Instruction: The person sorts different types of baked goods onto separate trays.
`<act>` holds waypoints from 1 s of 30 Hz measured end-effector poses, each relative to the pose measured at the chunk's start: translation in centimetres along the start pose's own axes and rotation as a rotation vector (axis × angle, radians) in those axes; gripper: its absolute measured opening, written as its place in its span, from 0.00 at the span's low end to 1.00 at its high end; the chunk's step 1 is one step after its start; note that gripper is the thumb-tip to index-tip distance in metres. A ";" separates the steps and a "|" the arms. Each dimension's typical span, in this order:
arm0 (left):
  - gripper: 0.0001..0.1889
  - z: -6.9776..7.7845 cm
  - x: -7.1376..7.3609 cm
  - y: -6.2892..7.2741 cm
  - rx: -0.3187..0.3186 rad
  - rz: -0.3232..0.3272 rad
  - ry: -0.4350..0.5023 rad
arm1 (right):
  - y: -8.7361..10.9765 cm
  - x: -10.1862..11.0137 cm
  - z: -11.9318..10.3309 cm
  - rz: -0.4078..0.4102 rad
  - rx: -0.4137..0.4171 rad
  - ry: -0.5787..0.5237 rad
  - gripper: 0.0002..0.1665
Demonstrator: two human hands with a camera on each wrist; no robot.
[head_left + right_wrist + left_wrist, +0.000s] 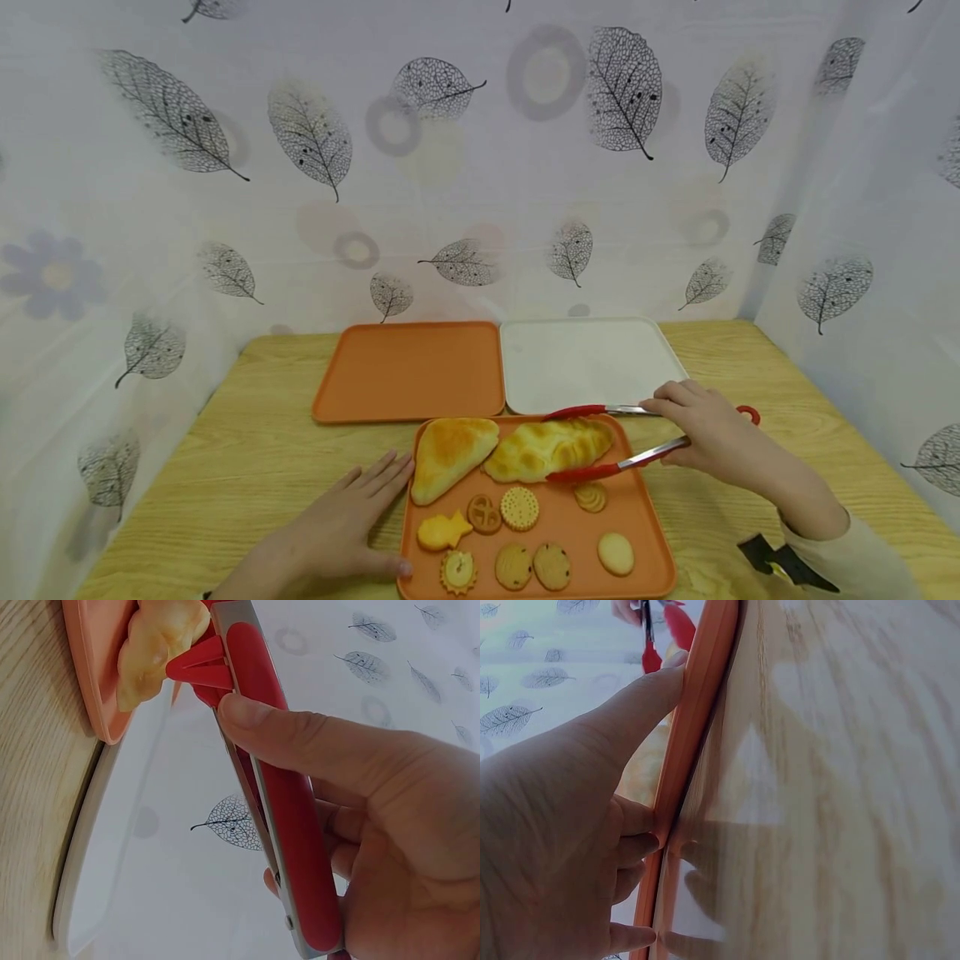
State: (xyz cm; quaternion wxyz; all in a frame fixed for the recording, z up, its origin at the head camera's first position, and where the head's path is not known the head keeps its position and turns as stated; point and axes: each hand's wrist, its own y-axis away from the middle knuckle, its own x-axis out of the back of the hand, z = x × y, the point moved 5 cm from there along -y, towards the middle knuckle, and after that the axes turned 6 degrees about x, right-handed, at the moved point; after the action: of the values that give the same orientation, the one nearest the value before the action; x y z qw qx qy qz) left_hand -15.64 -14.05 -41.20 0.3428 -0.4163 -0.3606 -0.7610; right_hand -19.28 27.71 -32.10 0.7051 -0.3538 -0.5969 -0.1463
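My right hand grips a pair of red and silver tongs, its thumb along one red handle in the right wrist view. The tongs' red tips are spread on either side of a long braided bread on the near orange tray. With fingers extended, my left hand rests against that tray's left rim. In the left wrist view its thumb touches the rim. A triangular bread lies left of the braided one.
Several biscuits lie on the near tray, among them a fish-shaped one, a round pale one and a swirled one. Behind stand another orange tray and a white tray, side by side on the wooden table. Leaf-patterned curtain surrounds the table.
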 end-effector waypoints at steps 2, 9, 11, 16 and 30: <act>0.58 0.0 0.0 0.0 0.003 -0.002 0.003 | 0.0 0.1 0.0 0.005 0.004 0.004 0.38; 0.58 0.1 0.1 0.1 0.009 -0.003 0.003 | 0.2 0.7 0.1 0.045 0.024 0.026 0.39; 0.58 0.1 0.1 0.2 0.009 -0.002 0.002 | 0.3 1.1 0.1 0.061 0.027 0.032 0.39; 0.58 0.1 0.1 0.1 0.008 0.003 -0.006 | 0.5 1.8 0.4 0.080 0.017 0.035 0.41; 0.58 0.2 0.4 0.2 -0.012 -0.003 -0.023 | 0.4 3.5 1.1 0.150 0.052 0.039 0.40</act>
State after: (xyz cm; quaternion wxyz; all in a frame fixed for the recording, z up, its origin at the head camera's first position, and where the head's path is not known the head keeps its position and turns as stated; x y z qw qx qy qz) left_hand -15.62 -14.10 -40.70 0.3347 -0.4267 -0.3605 -0.7589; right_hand -18.92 29.51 -28.86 0.7343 -0.3762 -0.5586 -0.0846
